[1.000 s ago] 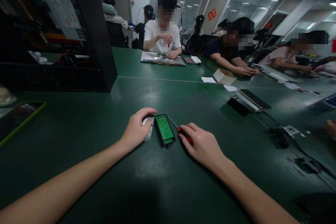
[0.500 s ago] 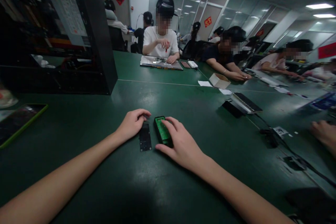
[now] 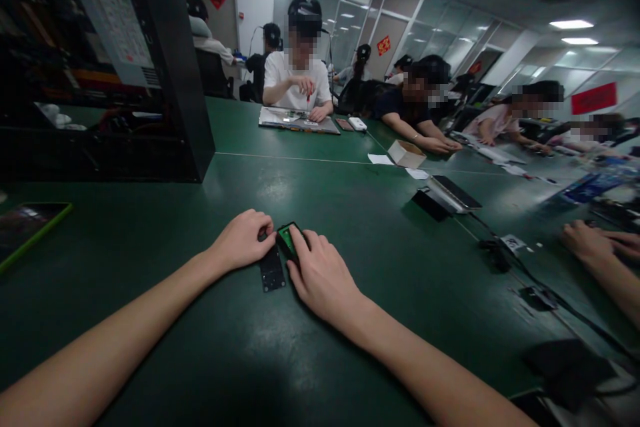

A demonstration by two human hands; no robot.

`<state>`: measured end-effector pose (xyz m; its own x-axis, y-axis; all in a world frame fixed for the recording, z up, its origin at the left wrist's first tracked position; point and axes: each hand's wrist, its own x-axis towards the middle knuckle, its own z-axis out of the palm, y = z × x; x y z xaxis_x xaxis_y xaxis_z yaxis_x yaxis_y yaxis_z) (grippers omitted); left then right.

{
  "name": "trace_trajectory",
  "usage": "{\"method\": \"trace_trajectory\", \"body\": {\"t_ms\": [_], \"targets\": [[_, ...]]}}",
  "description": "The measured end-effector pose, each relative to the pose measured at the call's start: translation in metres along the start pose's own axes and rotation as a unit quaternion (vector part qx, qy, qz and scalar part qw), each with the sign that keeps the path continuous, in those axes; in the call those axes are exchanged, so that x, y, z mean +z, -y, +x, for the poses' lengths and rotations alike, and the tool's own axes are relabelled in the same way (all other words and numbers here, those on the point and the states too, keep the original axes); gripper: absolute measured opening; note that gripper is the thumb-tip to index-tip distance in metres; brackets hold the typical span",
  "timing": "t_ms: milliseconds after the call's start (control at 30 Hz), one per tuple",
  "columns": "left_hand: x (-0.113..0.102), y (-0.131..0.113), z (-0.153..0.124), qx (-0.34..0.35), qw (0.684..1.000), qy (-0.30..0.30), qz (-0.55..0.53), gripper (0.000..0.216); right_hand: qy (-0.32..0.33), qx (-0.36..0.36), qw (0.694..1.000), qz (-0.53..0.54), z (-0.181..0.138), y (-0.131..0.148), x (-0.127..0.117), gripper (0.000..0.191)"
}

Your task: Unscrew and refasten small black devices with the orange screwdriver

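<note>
A black casing with a green circuit board (image 3: 287, 239) inside sits on the green table. My right hand (image 3: 325, 273) is wrapped over it, the index finger lying along the board and the thumb at its near left side. Much of the casing is hidden beneath that hand. Just left of it lies a flat black cover plate (image 3: 273, 273) with small holes at its near end. My left hand (image 3: 247, 237) is at the plate's far end, fingers curled in and thumb tip close to the casing's left corner. What those fingers hold, if anything, is hidden.
An open black computer case (image 3: 170, 67) stands at the left, behind a green-edged phone (image 3: 33, 230). Right of my hands are a dark device (image 3: 450, 193) on a stand, cables (image 3: 545, 287) and a co-worker's hand (image 3: 587, 240). A small box (image 3: 407, 155) sits farther back.
My right hand has slid forward over the circuit board, covering more of it, and the casing is nearer my left hand. My left fingers have curled in more. The view has turned slightly right.
</note>
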<state>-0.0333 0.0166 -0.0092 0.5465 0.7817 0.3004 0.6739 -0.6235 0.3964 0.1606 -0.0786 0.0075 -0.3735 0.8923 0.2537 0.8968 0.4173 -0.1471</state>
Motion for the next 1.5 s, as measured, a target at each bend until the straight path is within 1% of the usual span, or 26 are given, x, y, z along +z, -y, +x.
{"method": "trace_trajectory", "body": {"t_ms": [67,133,200,267,367,433,500,567,633,700,800,867,967,1067,1167,1233,1333,1433,1500], "targets": [[-0.001,0.000,0.000,0.004,1.000,0.003,0.007,0.013,-0.007,-0.008,1.000,0.026,-0.002,-0.003,-0.004,0.056],[-0.001,0.000,0.000,0.006,1.000,0.005,0.011,0.014,-0.022,-0.011,0.997,0.075,-0.005,-0.008,-0.012,0.055],[-0.002,0.000,0.000,0.005,1.000,0.008,0.015,0.018,-0.053,-0.009,0.990,0.133,-0.008,-0.020,-0.021,0.051],[-0.002,0.000,0.000,0.001,1.000,0.013,0.020,0.020,-0.099,0.006,0.981,0.167,-0.011,-0.040,-0.029,0.048],[-0.002,0.000,0.000,-0.004,0.999,0.020,0.026,0.019,-0.186,0.071,0.969,0.148,-0.015,-0.088,-0.036,0.045],[-0.002,0.001,0.001,-0.006,0.999,0.021,0.027,0.019,-0.247,0.129,0.954,0.107,-0.022,-0.133,-0.037,0.045],[-0.002,0.000,0.001,-0.006,0.999,0.021,0.026,0.020,-0.275,0.179,0.944,0.041,-0.036,-0.181,-0.036,0.052],[-0.002,0.000,0.001,-0.006,0.999,0.022,0.026,0.023,-0.262,0.232,0.936,-0.027,-0.058,-0.227,-0.035,0.058],[-0.002,-0.001,0.000,-0.006,0.999,0.021,0.027,0.023,-0.225,0.286,0.926,-0.101,-0.084,-0.264,-0.035,0.061],[-0.002,-0.001,0.000,-0.002,0.999,0.018,0.032,0.021,-0.207,0.311,0.920,-0.121,-0.110,-0.288,-0.037,0.062],[-0.002,-0.001,0.000,0.005,0.999,0.017,0.037,0.016,-0.181,0.334,0.914,-0.141,-0.137,-0.305,-0.038,0.062],[-0.001,0.000,0.000,0.008,0.999,0.018,0.039,0.014,-0.167,0.349,0.909,-0.155,-0.146,-0.310,-0.037,0.060],[0.000,0.001,0.000,0.007,0.999,0.017,0.040,0.017,-0.166,0.369,0.898,-0.176,-0.147,-0.315,-0.034,0.057],[0.001,0.001,0.001,0.010,0.999,0.016,0.042,0.022,-0.191,0.373,0.887,-0.192,-0.143,-0.312,-0.034,0.056],[0.001,0.000,0.001,0.015,0.999,0.011,0.045,0.026,-0.232,0.355,0.883,-0.202,-0.138,-0.295,-0.035,0.055],[0.001,0.000,0.001,0.014,0.999,0.009,0.045,0.030,-0.253,0.320,0.892,-0.194,-0.131,-0.275,-0.035,0.051],[0.001,-0.001,0.001,0.009,0.999,0.006,0.037,0.034,-0.260,0.213,0.930,-0.149,-0.113,-0.232,-0.034,0.038],[0.001,-0.001,0.001,0.000,1.000,0.002,0.017,0.036,-0.241,0.086,0.964,-0.078,-0.087,-0.177,-0.032,0.028],[0.001,0.000,0.000,-0.008,1.000,-0.001,-0.004,0.037,-0.215,0.014,0.976,0.001,-0.067,-0.136,-0.031,0.026]]}}
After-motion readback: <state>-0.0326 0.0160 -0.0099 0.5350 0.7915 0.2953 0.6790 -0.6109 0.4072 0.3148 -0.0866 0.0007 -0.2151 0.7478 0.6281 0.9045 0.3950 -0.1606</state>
